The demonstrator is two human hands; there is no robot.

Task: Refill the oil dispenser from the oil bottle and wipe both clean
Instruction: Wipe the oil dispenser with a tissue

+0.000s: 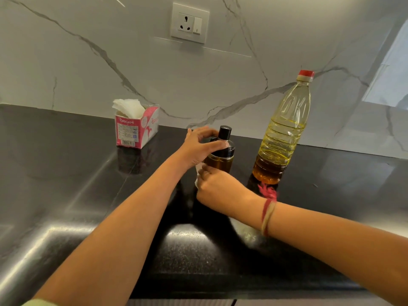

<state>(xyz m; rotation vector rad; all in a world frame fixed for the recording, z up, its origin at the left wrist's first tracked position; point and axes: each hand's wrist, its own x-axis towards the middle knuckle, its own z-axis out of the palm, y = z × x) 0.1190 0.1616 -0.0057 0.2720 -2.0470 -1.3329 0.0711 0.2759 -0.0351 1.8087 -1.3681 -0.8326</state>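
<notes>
The oil dispenser [223, 159], a small glass jar of amber oil with a black pour top, stands upright on the black counter. My left hand [199, 145] grips its black top from the left. My right hand [217, 187] holds a white tissue [198, 171] against the dispenser's lower front, hiding most of the glass. The oil bottle [284, 131], tall clear plastic with a red cap on, stands upright just right of the dispenser, partly filled with yellow oil.
A pink and white tissue box [135, 127] with tissues sticking out stands at the back left. The black counter [77, 195] meets a white marble wall [110, 40] with a socket [189, 23]. A red thread band is tied round my right wrist.
</notes>
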